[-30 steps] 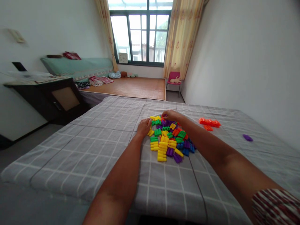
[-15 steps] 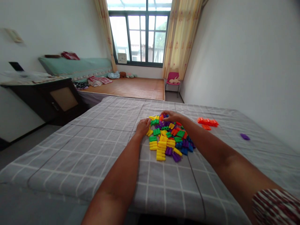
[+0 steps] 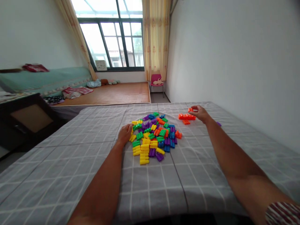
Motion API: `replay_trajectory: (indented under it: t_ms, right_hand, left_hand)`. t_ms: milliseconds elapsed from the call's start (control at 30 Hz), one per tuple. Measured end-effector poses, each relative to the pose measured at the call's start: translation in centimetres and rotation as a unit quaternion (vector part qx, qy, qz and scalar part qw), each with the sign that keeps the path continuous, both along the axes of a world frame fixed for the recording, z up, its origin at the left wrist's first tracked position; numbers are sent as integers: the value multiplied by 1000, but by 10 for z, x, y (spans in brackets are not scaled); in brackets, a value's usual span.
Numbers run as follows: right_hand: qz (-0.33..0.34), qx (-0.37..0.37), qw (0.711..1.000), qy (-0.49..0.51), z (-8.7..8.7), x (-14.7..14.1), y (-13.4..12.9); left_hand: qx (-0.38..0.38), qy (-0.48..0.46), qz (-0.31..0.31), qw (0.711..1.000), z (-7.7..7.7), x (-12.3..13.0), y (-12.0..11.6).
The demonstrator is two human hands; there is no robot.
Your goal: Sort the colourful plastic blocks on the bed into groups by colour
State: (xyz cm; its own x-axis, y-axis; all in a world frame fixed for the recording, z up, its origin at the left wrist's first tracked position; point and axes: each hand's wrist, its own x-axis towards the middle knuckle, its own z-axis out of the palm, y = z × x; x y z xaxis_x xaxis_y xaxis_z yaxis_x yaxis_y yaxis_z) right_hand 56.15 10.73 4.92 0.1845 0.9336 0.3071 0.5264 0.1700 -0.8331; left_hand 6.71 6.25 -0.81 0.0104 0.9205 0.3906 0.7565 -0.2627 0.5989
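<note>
Right hand (image 3: pixel 200 113) pinches block (image 3: pixel 190 110); orange row (image 3: pixel 186 117) runs sideways

"What does the person wear?"
"A patterned sleeve (image 3: pixel 282 214) on the right arm (image 3: pixel 231 156), partly cut off by the corner of the view."
"What colours?"
"Dark red and whitish, in narrow, slightly wavy stripes; the finer pattern is too blurred to tell."
"And its edge?"
"Rounded, curving about the arm. Beyond it everything is bare, right hand (image 3: pixel 199 113) included."
"The left?"
"Left arm (image 3: pixel 103 178) and left hand (image 3: pixel 125 133) show bare too."
</note>
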Motion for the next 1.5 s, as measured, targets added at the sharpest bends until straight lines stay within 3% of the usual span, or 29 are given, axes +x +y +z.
replay_trajectory:
  t_ms: [133, 333, 500, 667, 1033, 1100, 1200, 1267, 1367, 1433, 1500]
  right_hand:
    - [-90, 3, 992, -87, -35, 39, 1]
    - [-210, 22, 955, -210, -59, 69, 0]
    - [-177, -25, 943, -281, -71, 67, 4]
    - [-162, -28, 945, -283, -82, 68, 11]
    - [-190, 16, 945, -265, -87, 72, 7]
    - [-223, 54, 936, -267, -81, 70, 6]
    - [-245, 134, 925, -256, -58, 51, 0]
    - [-198, 157, 936, -246, -37, 22, -8]
    - [-27, 126, 959, -253, -13, -44, -16]
    - [107, 91, 944, -299, -6, -92, -15]
    - [186, 57, 914, -356, -5, -133, -8]
  left_hand:
    - [-4, 5, 0, 1000, 2, -3, -1]
    - [-5, 22, -2, 1000, 4, -5, -2]
    - [-10, 32, 7, 999, 7, -4, -2]
    - [-9, 27, 5, 1000, 8, -3, -4]
    - [-17, 18, 4, 1000, 4, -1, -4]
    - [-15, 15, 2, 1000, 3, 0, -4]
    - [-7, 15, -2, 1000, 3, 0, -5]
    - [-3, 20, -3, 1000, 2, 1, -4]
    - [0, 26, -2, 1000, 1, 2, -4]
    - [1, 24, -1, 1000, 1, 2, -3]
    - [2, 22, 1, 1000, 0, 3, -3]
